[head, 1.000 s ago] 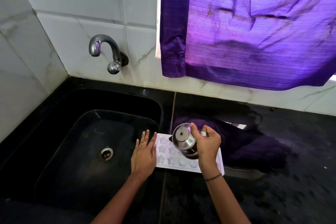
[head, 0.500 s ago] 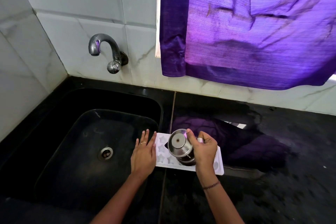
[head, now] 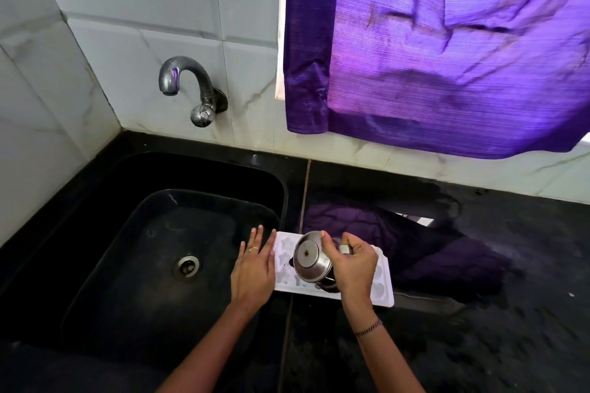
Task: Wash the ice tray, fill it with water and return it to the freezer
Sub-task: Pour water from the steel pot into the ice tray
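There is one black sink [head: 127, 265] in the lower left of the frame, with one round drain [head: 186, 266] in its floor. One metal tap [head: 188, 80] sticks out of the white wall above it. There are two hands. The left hand [head: 253, 271] lies flat with straight fingers and grips nothing; its side touches the left end of the ice tray [head: 381, 284]. There is one ice tray, white, near the bottom middle of the frame. It lies on the black counter [head: 479, 329] just beside the sink. It lies flat with its cups facing up. Its long side runs left to right, and its right end sits a little lower in the frame. The right hand [head: 354, 265] has its fingers curled round one shiny steel pot [head: 311, 260]. The pot is tipped over the middle of the tray, with its round bottom facing up. One purple curtain [head: 447, 57] hangs in the upper right.
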